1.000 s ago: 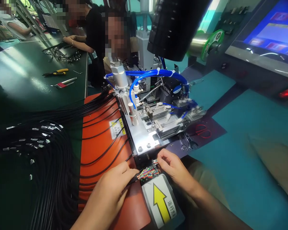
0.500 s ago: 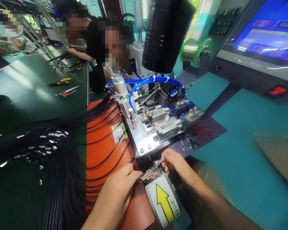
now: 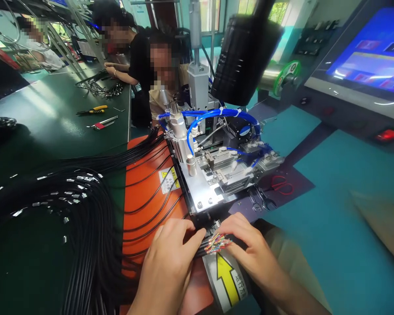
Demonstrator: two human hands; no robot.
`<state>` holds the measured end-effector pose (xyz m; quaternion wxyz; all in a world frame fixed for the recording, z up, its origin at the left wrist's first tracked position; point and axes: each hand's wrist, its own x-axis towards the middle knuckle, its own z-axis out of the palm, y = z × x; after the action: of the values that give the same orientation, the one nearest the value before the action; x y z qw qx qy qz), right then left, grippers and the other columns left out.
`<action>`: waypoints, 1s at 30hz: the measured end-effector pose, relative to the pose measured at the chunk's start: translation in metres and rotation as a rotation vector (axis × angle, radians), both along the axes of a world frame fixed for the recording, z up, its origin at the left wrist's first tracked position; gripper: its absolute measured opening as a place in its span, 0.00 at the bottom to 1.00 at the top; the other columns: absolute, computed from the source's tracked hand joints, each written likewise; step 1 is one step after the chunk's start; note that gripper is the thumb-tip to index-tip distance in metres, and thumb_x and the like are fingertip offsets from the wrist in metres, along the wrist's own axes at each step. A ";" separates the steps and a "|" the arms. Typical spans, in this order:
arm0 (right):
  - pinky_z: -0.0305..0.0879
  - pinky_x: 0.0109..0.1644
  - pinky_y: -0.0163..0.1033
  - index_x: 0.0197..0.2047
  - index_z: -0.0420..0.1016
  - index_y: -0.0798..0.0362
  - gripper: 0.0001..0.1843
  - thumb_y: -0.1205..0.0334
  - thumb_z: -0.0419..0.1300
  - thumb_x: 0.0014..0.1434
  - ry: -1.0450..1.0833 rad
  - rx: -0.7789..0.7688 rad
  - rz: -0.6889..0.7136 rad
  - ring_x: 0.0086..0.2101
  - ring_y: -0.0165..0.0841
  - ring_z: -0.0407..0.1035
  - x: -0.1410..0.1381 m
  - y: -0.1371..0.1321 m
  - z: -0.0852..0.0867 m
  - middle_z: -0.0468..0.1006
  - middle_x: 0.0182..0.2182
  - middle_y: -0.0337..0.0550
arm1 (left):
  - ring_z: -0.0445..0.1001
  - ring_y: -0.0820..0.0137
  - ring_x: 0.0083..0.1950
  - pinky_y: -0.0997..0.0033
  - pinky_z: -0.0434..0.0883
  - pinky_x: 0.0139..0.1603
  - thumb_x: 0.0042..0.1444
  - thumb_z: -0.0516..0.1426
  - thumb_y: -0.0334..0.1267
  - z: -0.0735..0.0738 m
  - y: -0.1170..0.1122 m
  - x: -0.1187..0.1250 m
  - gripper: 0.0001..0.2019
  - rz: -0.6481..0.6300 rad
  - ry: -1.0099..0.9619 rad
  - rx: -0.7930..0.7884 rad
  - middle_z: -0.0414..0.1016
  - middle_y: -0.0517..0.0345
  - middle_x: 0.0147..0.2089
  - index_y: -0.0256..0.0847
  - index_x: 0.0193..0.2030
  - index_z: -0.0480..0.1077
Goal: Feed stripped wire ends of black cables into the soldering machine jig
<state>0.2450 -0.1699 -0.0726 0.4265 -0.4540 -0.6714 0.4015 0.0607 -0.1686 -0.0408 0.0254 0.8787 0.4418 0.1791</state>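
Observation:
In the head view, my left hand [image 3: 172, 253] is curled around a bunch of black cables [image 3: 202, 249], its thumb lying along them and its lower fingers hidden. The stripped ends fan out as many thin coloured wires [image 3: 218, 243]. My right hand [image 3: 251, 245] has thumb and fingertips closed about these wire ends from the right. Just beyond the fingertips is a small metal fixture [image 3: 213, 227] at the near end of a bench machine [image 3: 210, 175]. Beneath the wires sits a white cover with a yellow arrow [image 3: 228, 280].
More black cables [image 3: 85, 245] lie in a thick bundle across the green table [image 3: 36, 144] and orange plate [image 3: 141, 175]. Pliers [image 3: 93, 110], wrenches [image 3: 262, 201] and red-handled scissors [image 3: 282, 186] lie around. A screen [image 3: 371, 52] stands right; co-workers [image 3: 118, 52] sit beyond.
My right hand has come down from the fixture to the coloured wire ends. My left hand has shifted slightly right with the cables. The whole view has moved a little.

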 end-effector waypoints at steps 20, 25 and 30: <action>0.59 0.37 0.35 0.26 0.72 0.54 0.08 0.64 0.55 0.55 0.131 -0.280 -0.030 0.32 0.33 0.65 -0.006 -0.006 0.020 0.72 0.27 0.40 | 0.64 0.74 0.21 0.79 0.60 0.22 0.53 0.50 0.33 0.012 0.000 0.009 0.10 0.111 -0.533 -0.833 0.66 0.61 0.20 0.37 0.23 0.67; 0.59 0.38 0.35 0.27 0.74 0.54 0.09 0.62 0.56 0.55 0.171 -0.300 -0.030 0.32 0.33 0.65 -0.012 -0.005 0.020 0.72 0.27 0.40 | 0.56 0.78 0.14 0.80 0.53 0.16 0.54 0.51 0.49 0.015 0.005 0.009 0.17 0.211 -0.640 -1.155 0.59 0.67 0.14 0.36 0.24 0.64; 0.59 0.39 0.37 0.27 0.74 0.54 0.08 0.62 0.56 0.54 0.128 -0.333 -0.035 0.33 0.35 0.66 -0.012 -0.005 0.019 0.73 0.28 0.41 | 0.58 0.76 0.17 0.79 0.55 0.18 0.52 0.53 0.48 0.011 0.003 0.011 0.16 0.249 -0.706 -1.026 0.61 0.64 0.17 0.36 0.22 0.64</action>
<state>0.2331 -0.1749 -0.0541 0.3944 -0.5035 -0.5591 0.5275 0.0716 -0.1660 -0.0298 0.5665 0.5848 0.5351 0.2252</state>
